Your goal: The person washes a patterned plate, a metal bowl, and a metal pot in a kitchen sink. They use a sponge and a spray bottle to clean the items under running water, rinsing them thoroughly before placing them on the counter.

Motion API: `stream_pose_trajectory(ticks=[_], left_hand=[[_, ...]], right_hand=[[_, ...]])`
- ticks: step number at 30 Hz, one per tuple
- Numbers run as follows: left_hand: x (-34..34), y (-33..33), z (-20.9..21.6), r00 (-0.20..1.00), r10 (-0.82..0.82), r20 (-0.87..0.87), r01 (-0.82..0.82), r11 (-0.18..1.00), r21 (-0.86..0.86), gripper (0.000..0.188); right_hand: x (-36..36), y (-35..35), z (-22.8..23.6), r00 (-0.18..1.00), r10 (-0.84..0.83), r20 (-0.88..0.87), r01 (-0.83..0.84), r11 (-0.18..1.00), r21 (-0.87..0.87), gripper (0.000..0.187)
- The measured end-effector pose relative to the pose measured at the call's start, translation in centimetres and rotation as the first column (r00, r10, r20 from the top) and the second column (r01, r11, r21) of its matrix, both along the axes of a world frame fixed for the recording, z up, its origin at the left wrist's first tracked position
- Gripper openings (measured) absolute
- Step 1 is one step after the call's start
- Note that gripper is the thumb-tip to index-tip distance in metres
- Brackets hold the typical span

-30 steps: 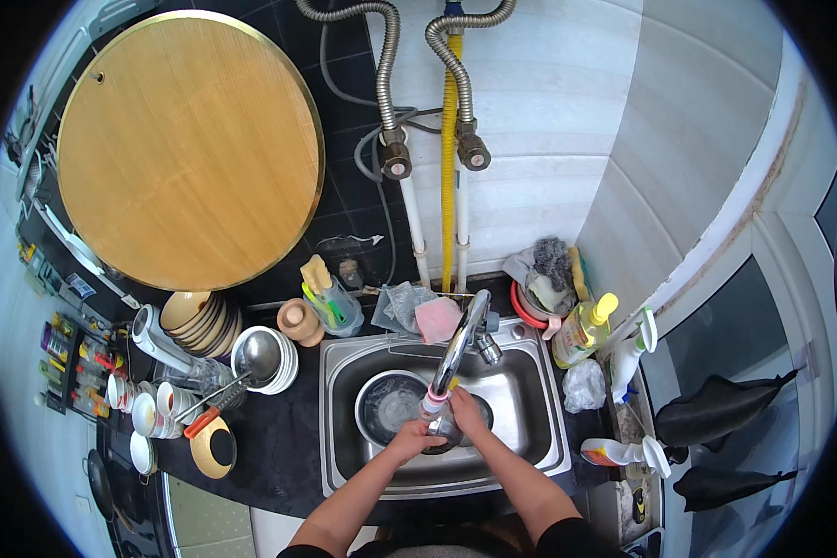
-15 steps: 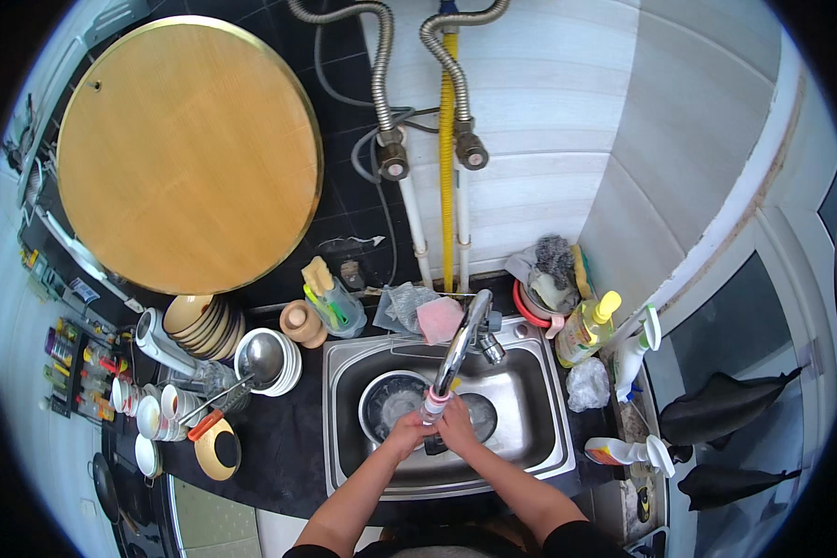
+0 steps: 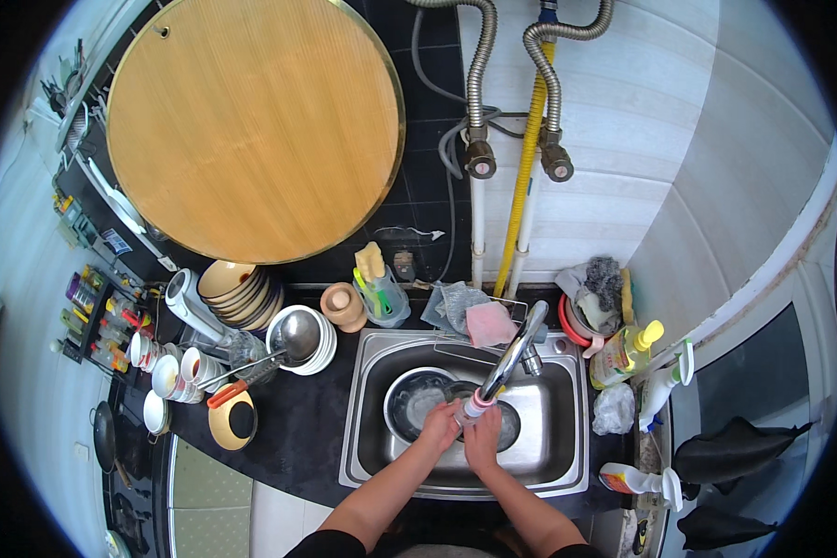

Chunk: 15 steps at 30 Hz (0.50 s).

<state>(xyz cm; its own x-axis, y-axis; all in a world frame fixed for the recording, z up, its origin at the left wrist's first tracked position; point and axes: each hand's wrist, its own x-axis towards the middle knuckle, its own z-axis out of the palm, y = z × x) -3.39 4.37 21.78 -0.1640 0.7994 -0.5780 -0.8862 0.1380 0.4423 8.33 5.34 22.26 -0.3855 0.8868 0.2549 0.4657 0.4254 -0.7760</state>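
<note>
Hands are meeting over a stainless-steel sink (image 3: 567, 470) set into a dark table (image 3: 298, 437), seen from the head camera. The left hand (image 3: 440, 426) is curling loosely, fingers bent, against the rim of a round metal bowl (image 3: 411, 402) lying in the basin; whether it is gripping the rim cannot be told. The right hand (image 3: 483, 437) is lying just beside it, fingers together and pointing up toward the tip of the curved chrome tap (image 3: 507, 363), over a dark round dish (image 3: 509, 423); what it is holding is hidden.

A large round wooden board (image 3: 251, 126) with a thin metal edge is leaning against the black tiled wall. Below it, stacked tan bowls (image 3: 232, 284), white plates carrying a steel ladle (image 3: 293, 339) and small white cups (image 3: 172, 372) are crowding the table.

A pink sponge (image 3: 489, 324) is resting behind the sink. At right, a yellow-capped bottle with a pale label (image 3: 623, 352), a white spray bottle (image 3: 665, 386) and a second white bottle with a red-and-yellow label (image 3: 637, 479) are standing or lying near the basin. Ribbed metal hoses (image 3: 479, 74) and a yellow pipe (image 3: 528, 149) are running down the white panelled wall.
</note>
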Motion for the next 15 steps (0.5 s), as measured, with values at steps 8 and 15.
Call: stream_pose_trajectory(ticks=[8,15], left_hand=[[-1.1,0.4,0.2,0.992,-0.099,0.073,0.093,0.993,0.074,0.026],[-1.1,1.3,-2.5,0.987,-0.110,-0.120,0.067,0.946,-0.316,0.027]], right_hand=[[4.1,2.4,-5.7,0.453,-0.743,-0.493,-0.531,0.219,-0.818,0.057],[5.8,1.6,-6.1,0.093,-0.869,-0.487,-0.675,0.305,-0.672,0.028]])
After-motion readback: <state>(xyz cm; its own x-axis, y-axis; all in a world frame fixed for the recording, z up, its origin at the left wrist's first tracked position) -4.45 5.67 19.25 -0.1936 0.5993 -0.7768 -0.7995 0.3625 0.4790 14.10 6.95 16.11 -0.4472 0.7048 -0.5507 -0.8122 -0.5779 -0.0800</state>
